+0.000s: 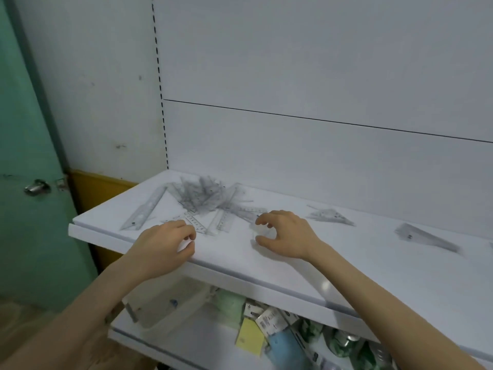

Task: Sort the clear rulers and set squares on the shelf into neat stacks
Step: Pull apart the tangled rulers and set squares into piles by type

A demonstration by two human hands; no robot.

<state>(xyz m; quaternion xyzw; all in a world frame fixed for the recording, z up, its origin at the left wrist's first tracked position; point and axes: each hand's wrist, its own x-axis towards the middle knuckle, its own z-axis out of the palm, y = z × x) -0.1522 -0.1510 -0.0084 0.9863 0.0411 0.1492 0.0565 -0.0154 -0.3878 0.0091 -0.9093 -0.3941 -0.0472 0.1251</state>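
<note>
A jumbled heap of clear rulers and set squares point(205, 198) lies at the back left of the white shelf point(266, 265). One long clear ruler point(145, 209) lies apart at its left. Two small stacks of clear set squares sit to the right, one point(330, 215) near the middle and one point(424, 237) further right. My left hand point(165, 244) rests near the shelf's front edge, fingers curled, just in front of the heap. My right hand point(282, 233) hovers at the heap's right end with fingers and thumb apart; whether a clear piece is between them is unclear.
A white back panel rises behind the shelf. A green door point(26, 156) with a metal handle stands at the left. Below, a lower shelf holds a clear plastic bin point(165, 300), a yellow pad point(250, 336) and several packaged goods.
</note>
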